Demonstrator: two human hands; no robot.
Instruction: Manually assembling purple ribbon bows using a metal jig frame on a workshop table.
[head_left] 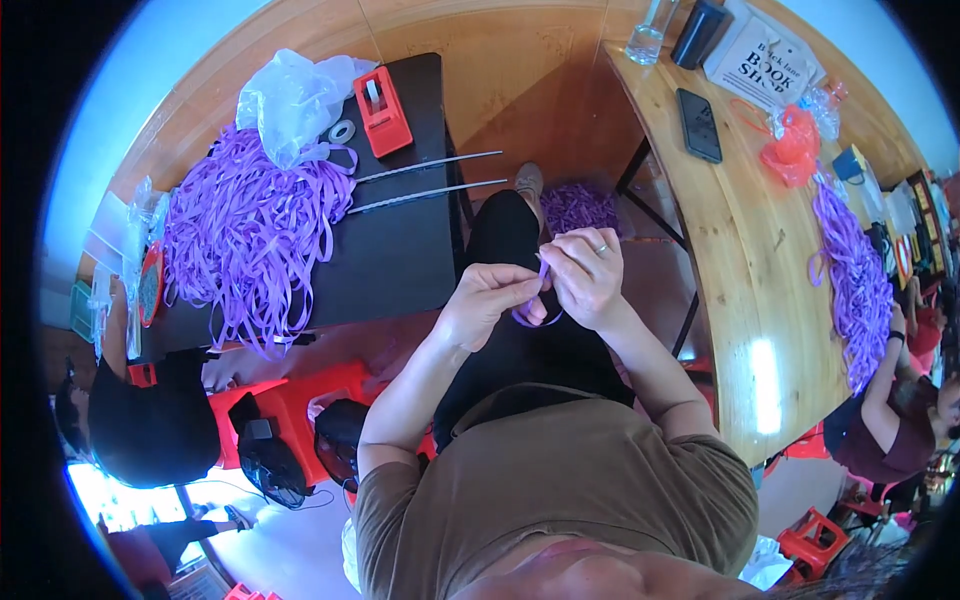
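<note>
Above my lap, my left hand [497, 300] pinches a narrow purple ribbon [543, 272] between thumb and fingers. My right hand [587, 275], with a ring on one finger, is closed on the same ribbon close beside it. Part of the ribbon loops below the fingers; its ends are hidden. To the left, a large tangled heap of purple ribbons [255, 235] covers much of a black table [395, 265] and hangs over its near edge. Two thin metal rods [430, 196] stick out from the heap past the table's right edge.
A red tape dispenser [383, 112], a tape roll [342, 131] and a clear plastic bag [290, 100] lie on the black table. The wooden table [745, 260] at right holds a phone [699, 125] and another ribbon pile [853, 270]. More purple pieces [580, 208] lie below. People sit on both sides.
</note>
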